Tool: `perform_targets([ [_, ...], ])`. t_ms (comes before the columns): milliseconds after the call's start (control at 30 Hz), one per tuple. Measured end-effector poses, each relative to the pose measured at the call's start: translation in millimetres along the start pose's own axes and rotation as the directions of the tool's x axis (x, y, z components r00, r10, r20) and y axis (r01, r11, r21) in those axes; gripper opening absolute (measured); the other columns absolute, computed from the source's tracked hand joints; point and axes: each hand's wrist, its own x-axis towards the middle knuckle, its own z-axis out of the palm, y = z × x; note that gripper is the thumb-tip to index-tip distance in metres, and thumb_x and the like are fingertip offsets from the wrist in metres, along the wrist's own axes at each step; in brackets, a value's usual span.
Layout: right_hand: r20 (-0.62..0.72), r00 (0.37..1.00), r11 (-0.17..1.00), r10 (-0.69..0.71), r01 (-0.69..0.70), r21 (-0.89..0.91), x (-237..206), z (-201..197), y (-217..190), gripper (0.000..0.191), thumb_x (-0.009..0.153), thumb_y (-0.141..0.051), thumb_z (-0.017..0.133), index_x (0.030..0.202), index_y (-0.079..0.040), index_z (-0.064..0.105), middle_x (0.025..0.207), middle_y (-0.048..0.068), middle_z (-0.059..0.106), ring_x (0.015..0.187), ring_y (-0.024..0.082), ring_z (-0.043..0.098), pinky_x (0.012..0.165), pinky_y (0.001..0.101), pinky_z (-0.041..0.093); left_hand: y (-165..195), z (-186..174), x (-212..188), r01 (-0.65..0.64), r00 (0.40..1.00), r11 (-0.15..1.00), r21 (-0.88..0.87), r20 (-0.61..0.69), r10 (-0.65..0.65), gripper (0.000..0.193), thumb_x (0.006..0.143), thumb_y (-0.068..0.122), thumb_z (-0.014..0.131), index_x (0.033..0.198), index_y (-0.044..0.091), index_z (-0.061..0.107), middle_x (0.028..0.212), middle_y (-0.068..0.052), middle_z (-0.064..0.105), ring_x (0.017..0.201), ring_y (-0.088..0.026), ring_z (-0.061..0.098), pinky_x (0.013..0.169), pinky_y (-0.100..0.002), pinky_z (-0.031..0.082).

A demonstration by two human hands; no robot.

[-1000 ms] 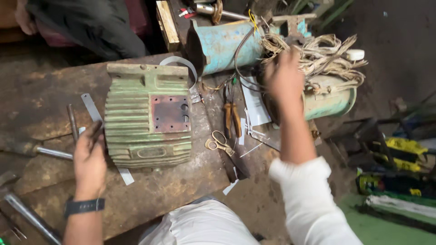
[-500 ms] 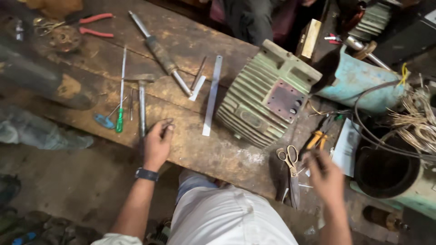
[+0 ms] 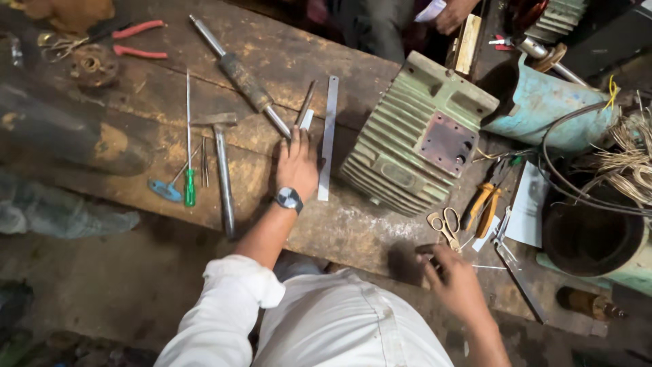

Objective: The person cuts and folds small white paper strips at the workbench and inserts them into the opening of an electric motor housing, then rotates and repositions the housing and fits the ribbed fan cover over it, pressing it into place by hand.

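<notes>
Flat and spread, left hand [image 3: 296, 165] on rough wooden bench [image 3: 136, 143] beside thin steel strip [image 3: 327, 139]; right hand [image 3: 456, 282] loosely open.

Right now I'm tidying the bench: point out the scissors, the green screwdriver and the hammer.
scissors [image 3: 445, 226], head view, on the handle loops.
green screwdriver [image 3: 189, 187], head view, on its green handle.
hammer [image 3: 223, 178], head view, on the metal shaft.

Motor housing [image 3: 418, 139] on bench [image 3: 136, 129]; metal strip [image 3: 327, 136] left; scissors [image 3: 445, 228] right.
</notes>
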Motion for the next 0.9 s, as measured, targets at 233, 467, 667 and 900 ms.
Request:
perform_targets([
  [233, 0.056, 0.967, 0.968, 0.249, -0.246, -0.055, -5, 58, -54, 0.026, 0.089, -0.026, 0.071, 0.108, -0.009, 0.072, 0.090, 0.014, 0.073, 0.070, 0.029, 0.073, 0.065, 0.0375, 0.057, -47, -15, -64, -0.137, 0.980, 0.960, -0.242, 0.107, 0.167, 0.048, 0.095, 0.024, 0.053, 0.136, 0.000, 0.062, 0.148, -0.016, 0.054, 0.144, -0.036, 0.041, 0.120, -0.052, 0.029],
  [467, -0.028, 0.967, 0.966, 0.254, -0.253, 0.047, -34, 97, -97, 0.024, 0.087, -0.017, 0.069, 0.109, -0.008, 0.071, 0.097, 0.013, 0.071, 0.073, 0.026, 0.074, 0.064, 0.0353, 0.059, -114, -23, -122, -0.146, 0.948, 0.914, -0.379, 0.210, 0.238, 0.044, 0.094, 0.023, 0.062, 0.135, 0.006, 0.063, 0.149, -0.008, 0.055, 0.141, -0.033, 0.044, 0.115, -0.054, 0.035],
  [667, -0.111, 0.933, 0.939, 0.343, -0.344, 0.015, -66, 119, -125, 0.016, 0.093, -0.016, 0.070, 0.106, -0.007, 0.072, 0.095, 0.012, 0.071, 0.079, 0.025, 0.073, 0.067, 0.0355, 0.057, -129, -9, -134, -0.158, 0.925, 0.850, -0.503, 0.225, 0.305, 0.052, 0.093, 0.027, 0.068, 0.140, 0.006, 0.062, 0.150, -0.010, 0.054, 0.141, -0.035, 0.044, 0.114, -0.058, 0.034],
  [900, -0.180, 0.825, 0.843, 0.536, -0.536, 0.053, -146, 154, -104, 0.016, 0.094, -0.020, 0.069, 0.106, -0.009, 0.073, 0.095, 0.013, 0.071, 0.075, 0.028, 0.071, 0.067, 0.0369, 0.057, -124, -23, -154, -0.227, 0.906, 0.852, -0.472, 0.217, 0.362, 0.050, 0.097, 0.024, 0.069, 0.144, 0.009, 0.062, 0.155, -0.010, 0.051, 0.142, -0.036, 0.045, 0.116, -0.059, 0.034],
])
